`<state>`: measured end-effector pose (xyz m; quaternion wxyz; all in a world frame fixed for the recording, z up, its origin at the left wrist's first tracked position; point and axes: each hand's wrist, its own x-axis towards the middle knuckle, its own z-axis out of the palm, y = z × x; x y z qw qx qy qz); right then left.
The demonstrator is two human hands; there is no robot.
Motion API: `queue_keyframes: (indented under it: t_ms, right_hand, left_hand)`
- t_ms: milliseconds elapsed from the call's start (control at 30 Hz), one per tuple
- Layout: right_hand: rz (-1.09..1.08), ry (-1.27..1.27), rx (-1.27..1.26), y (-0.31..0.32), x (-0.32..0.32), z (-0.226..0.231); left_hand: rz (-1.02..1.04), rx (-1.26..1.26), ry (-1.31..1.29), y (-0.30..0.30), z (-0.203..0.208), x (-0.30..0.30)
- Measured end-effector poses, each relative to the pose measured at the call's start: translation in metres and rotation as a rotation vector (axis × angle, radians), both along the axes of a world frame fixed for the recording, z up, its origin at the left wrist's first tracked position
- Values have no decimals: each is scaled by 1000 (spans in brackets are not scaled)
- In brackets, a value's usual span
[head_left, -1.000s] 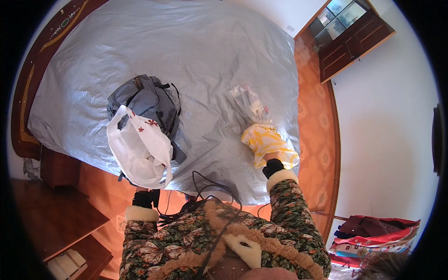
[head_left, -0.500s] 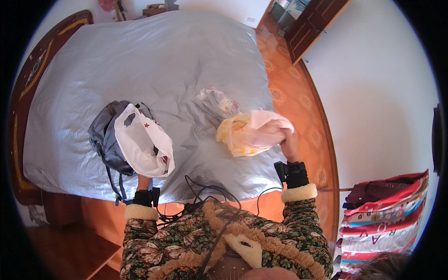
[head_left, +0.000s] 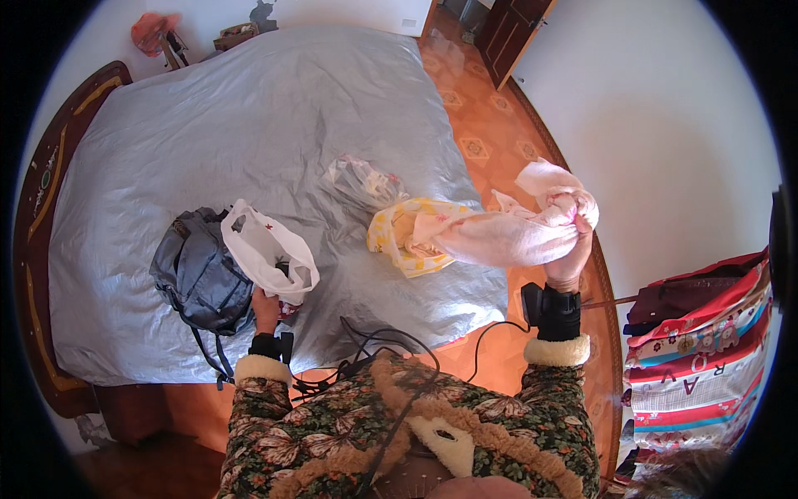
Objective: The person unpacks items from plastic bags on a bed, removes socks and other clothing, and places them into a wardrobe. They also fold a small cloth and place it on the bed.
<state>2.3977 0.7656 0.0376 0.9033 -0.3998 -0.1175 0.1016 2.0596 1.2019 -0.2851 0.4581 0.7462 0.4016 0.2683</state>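
My right hand (head_left: 570,259) is closed around one bunched end of a long pale pink cloth (head_left: 511,237), raised beyond the bed's right edge. The cloth's other end hangs into the open mouth of a yellow-and-white plastic bag (head_left: 385,235) lying on the bed. On the left, my left hand (head_left: 265,311) grips the lower side of a white plastic carrier bag (head_left: 287,249); its fingertips are partly hidden. That bag stands open, with something dark and something red inside. It leans against a dark grey backpack (head_left: 198,268).
A clear plastic bag of things (head_left: 366,181) lies behind the yellow bag on the grey bed cover (head_left: 274,116). Black cables (head_left: 391,334) run between my arms at the near edge. Colourful fabric (head_left: 698,366) hangs at the right; a door (head_left: 514,37) stands far right.
My right hand has moved right and up, drawing the pink cloth out of the yellow bag into a long stretch. My left hand stays at the white bag, with more of it showing.
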Motion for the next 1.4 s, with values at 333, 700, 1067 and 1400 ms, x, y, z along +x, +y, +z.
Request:
queue_keyframes:
  t_ms: [333,700,1067,1400]
  right_hand:
    - [-215,35,78,-34,4,32]
    - [-269,71,121,-46,0,35]
    - [23,-67,302,-81,6,43]
    - [-29,-98,363,-76,-3,58]
  left_hand:
    - [30,3,77,8,-27,18]
    - [66,1,129,5,-16,58]
    - [-222,144,419,-14,19,117]
    - [-695,-339,-129,-134,193,217]
